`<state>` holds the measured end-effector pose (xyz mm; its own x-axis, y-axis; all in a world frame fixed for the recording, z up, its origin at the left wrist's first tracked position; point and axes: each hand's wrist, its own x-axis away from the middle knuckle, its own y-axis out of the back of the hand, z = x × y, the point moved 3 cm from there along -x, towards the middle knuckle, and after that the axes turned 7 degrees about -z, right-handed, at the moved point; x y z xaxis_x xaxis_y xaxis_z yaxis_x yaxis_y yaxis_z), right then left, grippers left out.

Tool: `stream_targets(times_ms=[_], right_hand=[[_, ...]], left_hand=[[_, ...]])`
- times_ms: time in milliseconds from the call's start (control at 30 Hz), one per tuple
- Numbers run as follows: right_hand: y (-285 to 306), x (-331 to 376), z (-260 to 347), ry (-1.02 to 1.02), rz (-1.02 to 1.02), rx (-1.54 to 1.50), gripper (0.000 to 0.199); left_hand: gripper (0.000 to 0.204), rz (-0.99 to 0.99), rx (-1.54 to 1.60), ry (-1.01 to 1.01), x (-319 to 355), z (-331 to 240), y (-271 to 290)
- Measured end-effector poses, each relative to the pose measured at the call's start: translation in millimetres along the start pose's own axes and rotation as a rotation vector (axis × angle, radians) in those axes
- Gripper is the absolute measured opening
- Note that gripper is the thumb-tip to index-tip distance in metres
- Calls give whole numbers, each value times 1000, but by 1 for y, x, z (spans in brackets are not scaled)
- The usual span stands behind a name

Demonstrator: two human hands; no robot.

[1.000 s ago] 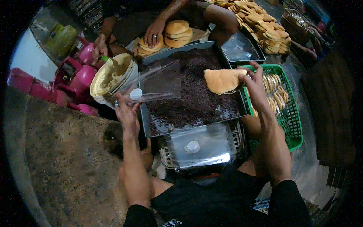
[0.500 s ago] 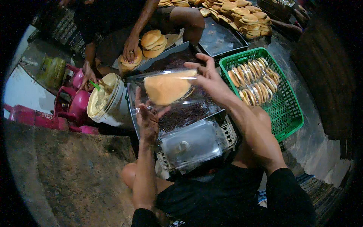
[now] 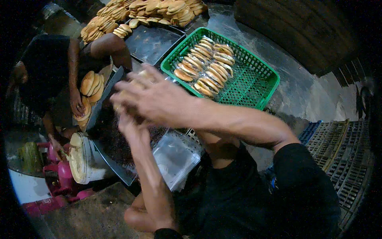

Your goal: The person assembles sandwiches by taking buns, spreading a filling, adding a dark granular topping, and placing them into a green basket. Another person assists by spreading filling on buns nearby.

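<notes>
My right hand [image 3: 153,95] is crossed over my left hand [image 3: 133,125] above the dark tray, both smeared by motion. Between them a pale patch of flat round bread [image 3: 140,81] in clear plastic shows, mostly covered by my fingers. Both hands are closed around it, though the left fingers are largely hidden. Beneath lies the metal tray [image 3: 113,161] filled with dark brown crumbs or sprinkles. Close to my left forearm sits a stack of clear plastic bags [image 3: 175,157] on a crate.
A green basket [image 3: 272,85] to the right holds rows of bagged filled breads [image 3: 205,65]. At left are a white bucket of cream [image 3: 77,159], pink gas cylinders [image 3: 65,175] and a co-worker's hand [image 3: 78,105] on breads. Bread piles [image 3: 167,10] and a black tray [image 3: 153,42] lie beyond.
My hands, earlier apart at either side of the bagged folded bread, have come together over it, the right crossing above the left. The view has turned right, shifting the surroundings left.
</notes>
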<state>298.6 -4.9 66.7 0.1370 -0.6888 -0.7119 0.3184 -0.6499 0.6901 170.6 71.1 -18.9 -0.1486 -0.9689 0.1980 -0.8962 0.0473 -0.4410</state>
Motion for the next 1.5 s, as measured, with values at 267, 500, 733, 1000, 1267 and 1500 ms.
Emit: stream_targets(times_ms=[267,500,733,1000,1267,1500], right_hand=[[-19,212,-190,-823,233,111,49],[-103,360,-164,-1320,521,-96,52],[-109,410,-258,-1608,178,-9,52],[-149,394,-333,-2140,-275,-511,74],[-128,447,-243,-1818,-40,58,60],[-161,481,-173,-1925,259,-468,74]], left_hand=[[60,318,-919,155,19,27,-43],[64,353,-1655,481,87,41,120],[64,438,-1987,320,95,65,134],[55,444,-1908,412,89,59,129],[54,416,-1777,548,89,52,126],[49,397,-1691,454,100,30,135]])
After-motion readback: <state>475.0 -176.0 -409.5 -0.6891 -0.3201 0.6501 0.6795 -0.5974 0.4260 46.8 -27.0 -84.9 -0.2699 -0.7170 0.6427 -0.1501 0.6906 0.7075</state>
